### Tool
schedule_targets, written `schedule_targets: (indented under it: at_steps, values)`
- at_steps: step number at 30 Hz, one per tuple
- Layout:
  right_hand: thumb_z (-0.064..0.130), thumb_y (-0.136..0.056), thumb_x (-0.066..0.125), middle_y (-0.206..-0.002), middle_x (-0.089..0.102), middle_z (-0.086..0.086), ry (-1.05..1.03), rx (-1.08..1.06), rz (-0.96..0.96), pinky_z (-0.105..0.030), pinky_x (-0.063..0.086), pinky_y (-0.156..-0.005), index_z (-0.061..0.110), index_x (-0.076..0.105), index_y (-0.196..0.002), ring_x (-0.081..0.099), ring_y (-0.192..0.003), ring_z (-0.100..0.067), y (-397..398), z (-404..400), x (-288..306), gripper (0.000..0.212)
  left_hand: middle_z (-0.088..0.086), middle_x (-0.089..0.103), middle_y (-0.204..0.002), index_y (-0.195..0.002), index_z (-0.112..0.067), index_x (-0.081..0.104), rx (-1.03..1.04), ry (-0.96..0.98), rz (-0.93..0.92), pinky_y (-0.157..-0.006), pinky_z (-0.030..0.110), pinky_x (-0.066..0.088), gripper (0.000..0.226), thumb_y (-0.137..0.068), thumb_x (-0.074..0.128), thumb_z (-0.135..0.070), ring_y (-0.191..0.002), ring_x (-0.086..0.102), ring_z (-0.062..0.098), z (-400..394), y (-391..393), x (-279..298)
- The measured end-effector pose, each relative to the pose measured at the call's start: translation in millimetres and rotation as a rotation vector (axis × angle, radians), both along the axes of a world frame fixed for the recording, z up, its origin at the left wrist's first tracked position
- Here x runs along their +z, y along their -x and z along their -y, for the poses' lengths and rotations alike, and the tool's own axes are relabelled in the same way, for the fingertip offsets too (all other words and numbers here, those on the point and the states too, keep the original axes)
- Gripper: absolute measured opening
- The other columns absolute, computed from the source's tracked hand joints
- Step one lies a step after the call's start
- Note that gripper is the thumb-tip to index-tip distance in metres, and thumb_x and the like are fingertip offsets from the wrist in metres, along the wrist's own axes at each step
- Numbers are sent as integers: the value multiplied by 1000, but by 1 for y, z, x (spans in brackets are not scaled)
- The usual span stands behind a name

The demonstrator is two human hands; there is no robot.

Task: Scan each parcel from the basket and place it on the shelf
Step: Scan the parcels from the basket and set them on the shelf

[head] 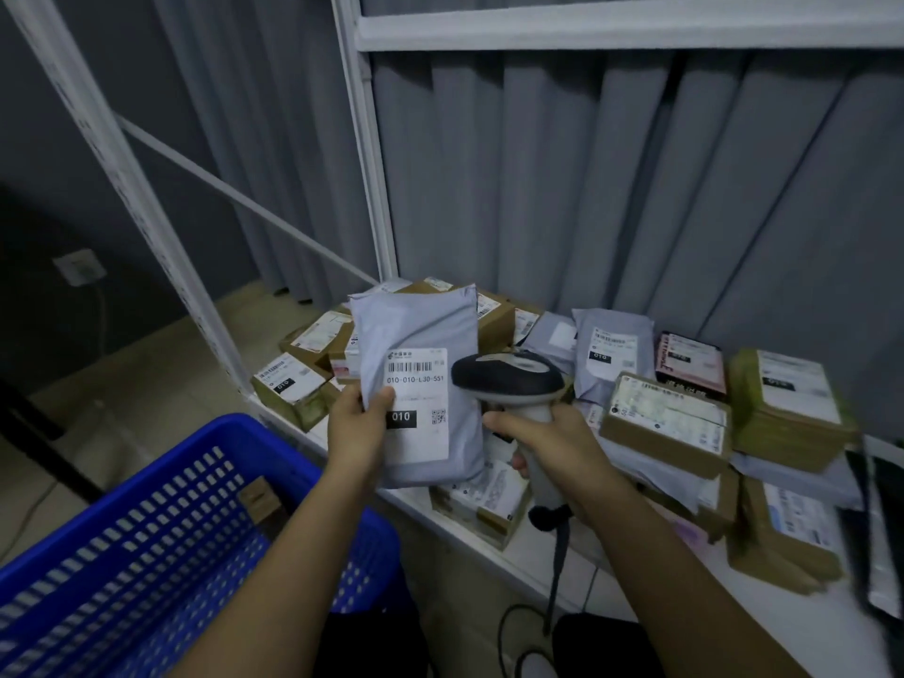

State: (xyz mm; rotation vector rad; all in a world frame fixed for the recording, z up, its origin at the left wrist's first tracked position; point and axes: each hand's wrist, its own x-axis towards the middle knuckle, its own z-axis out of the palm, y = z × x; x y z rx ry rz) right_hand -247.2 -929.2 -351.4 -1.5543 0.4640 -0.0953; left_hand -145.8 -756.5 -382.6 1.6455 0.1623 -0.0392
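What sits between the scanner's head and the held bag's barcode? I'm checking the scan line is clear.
Nothing: in the head view the scanner head sits just right of the grey bag, its barcode label unobstructed.

One blue basket (146, 530), one scanner (508, 379), two hands. Right of the basket, one white shelf (548, 555) carried about six grey mailer bags, one pink parcel (689, 364), roughly ten brown boxes; blur prevented exact counts.
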Motion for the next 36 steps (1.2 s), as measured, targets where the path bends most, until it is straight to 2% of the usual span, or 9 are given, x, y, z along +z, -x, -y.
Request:
schedule_targets:
  at_steps: [3,8,10,16,22,26,31,33,36]
  values:
    - [20,-82,74,-58,57,-4,2,34,44,-23,42,-48,5,69,-90,51,-51,-14,6,-13,5,18,9,69,-97,-86,-22,58,36,24,20,-89,50,52,7,-93,58,-19,-93,65,28,-3,-2,1]
    - [20,-80,77,-42,54,8,29,-13,55,-17,42,-43,10,66,-74,48,-40,-4,9,-22,8,15,6,68,-97,-87,-23,55,56,42,28,-84,42,53,8,-95,55,-20,-93,65,24,-4,0,4]
    - [20,-79,77,-41,54,9,59,-45,61,-17,42,-44,13,67,-75,48,-39,-2,9,-21,9,13,4,67,-96,-88,-24,54,57,52,26,-81,38,53,8,-96,53,-21,-91,65,20,-4,0,5]
    - [20,-79,77,-48,53,-1,23,-61,8,-27,43,-51,12,67,-74,50,-49,-15,9,-19,6,14,3,68,-95,-89,-24,54,60,56,13,-83,41,54,6,-95,54,-22,-91,66,21,-6,0,7]
    - [19,-79,77,-47,53,-2,-23,-64,-12,-26,43,-51,10,66,-74,49,-47,-15,8,-17,4,15,2,68,-96,-90,-25,55,63,68,13,-84,42,53,6,-95,55,-22,-92,65,20,-5,1,8]
    - [18,-79,77,-62,60,-7,-99,-135,-5,-26,43,-51,9,68,-82,52,-52,-17,7,-5,4,13,2,69,-97,-93,-24,57,51,94,18,-80,40,51,3,-95,55,-22,-91,65,20,-2,0,9]
    - [17,-82,74,-75,64,-10,-111,-354,-49,-26,44,-53,2,66,-99,54,-59,-18,5,44,2,24,2,69,-90,-86,-22,58,24,63,67,-73,34,52,8,-93,58,-18,-83,64,20,16,-6,8]
    - [23,-82,74,-86,66,-13,-109,-405,-75,-29,45,-57,1,65,-105,57,-65,-20,7,66,-4,33,4,68,-90,-87,-19,59,-4,26,80,-75,36,53,6,-93,58,-18,-82,64,21,30,-14,9]
    - [32,-80,75,-95,68,-14,-129,-435,-76,-29,45,-59,5,65,-105,61,-75,-24,10,87,-14,38,4,67,-96,-99,-14,60,-86,-80,92,-80,38,50,10,-94,56,-22,-90,62,23,65,-33,13]
